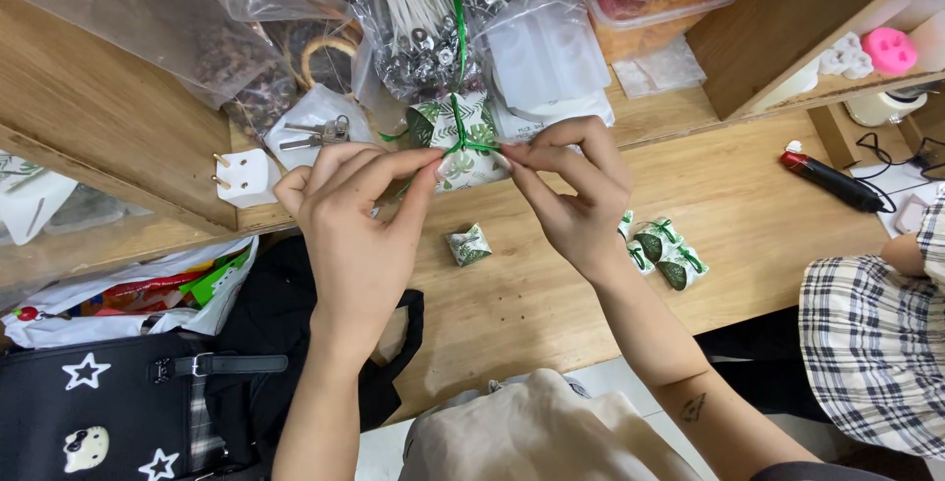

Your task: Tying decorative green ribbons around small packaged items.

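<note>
Left hand (359, 215) and right hand (571, 191), fingers arched, each grip pinched shut on green ribbon (463, 136) around leaf-print box (458, 141) (12 o'clock above surface (768, 215)).

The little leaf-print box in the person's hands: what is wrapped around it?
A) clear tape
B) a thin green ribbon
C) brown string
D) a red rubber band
B: a thin green ribbon crosses the leaf-print box, and the left hand and the right hand pinch its ends on either side of the box above the wooden table.
</note>
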